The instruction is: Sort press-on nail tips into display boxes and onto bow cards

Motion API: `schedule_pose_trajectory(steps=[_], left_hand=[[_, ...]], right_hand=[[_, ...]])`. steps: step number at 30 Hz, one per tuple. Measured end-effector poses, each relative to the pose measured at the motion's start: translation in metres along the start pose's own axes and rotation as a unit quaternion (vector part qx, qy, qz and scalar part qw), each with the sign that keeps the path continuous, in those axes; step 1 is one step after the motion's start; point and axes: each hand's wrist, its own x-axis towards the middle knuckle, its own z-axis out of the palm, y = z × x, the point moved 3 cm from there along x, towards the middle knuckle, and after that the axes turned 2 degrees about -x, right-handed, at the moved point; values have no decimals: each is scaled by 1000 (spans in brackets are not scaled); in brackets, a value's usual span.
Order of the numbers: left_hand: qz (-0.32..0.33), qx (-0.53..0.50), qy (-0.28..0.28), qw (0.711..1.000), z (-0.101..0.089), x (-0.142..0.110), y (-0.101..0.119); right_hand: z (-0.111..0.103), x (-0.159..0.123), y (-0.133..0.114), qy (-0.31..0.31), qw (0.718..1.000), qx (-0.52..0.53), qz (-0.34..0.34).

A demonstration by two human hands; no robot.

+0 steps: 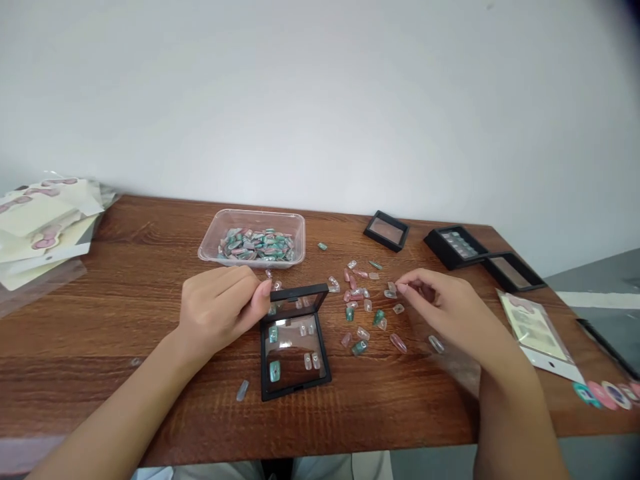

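In the head view, a black-framed clear display case [295, 353] stands half open on the table, with several press-on nails, teal and clear, laid inside. My left hand [220, 303] is closed at the upper left corner of its raised lid [295, 303], thumb on top. To the right, my right hand [435, 297] has thumb and forefinger pinched at a small clear press-on nail [391, 291]. Around these fingertips lie loose pink, teal and clear nails, among them a pink nail [399, 343] and a teal nail [359, 347]. The right hand's other fingers are curled.
Behind the left hand sits a clear plastic tub [253, 260] heaped with nails. Toward the back right are a closed black case [387, 231] and an open black case [457, 245]. Bagged cards [45, 227] pile at the far left; another card packet [537, 330] lies right.
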Motion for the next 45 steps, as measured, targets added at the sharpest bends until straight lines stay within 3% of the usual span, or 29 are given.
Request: schedule_pose_trajectory(steps=[7,17,24,33,38,45], left_hand=[[-2,1,-1,1000,0,-1,0],[-1,6,-3,1000,-1,-1,0],[2,1,-6,1000,0,-4,-1],[6,-1,-10,1000,-1,-1,0],[6,-4,-8,1000,-1,-4,0],[5,-4,-7,1000,-1,-4,0]], right_hand=[[7,-9,19,-89,996,4,21],[12,-8,4,-113,994,-13,0],[10,-10,-5,-109,993,0,-50],[8,-5,15,2,999,-34,6],[14,-2,16,-6,999,-40,-23],[19,1,17,-29,999,-32,1]])
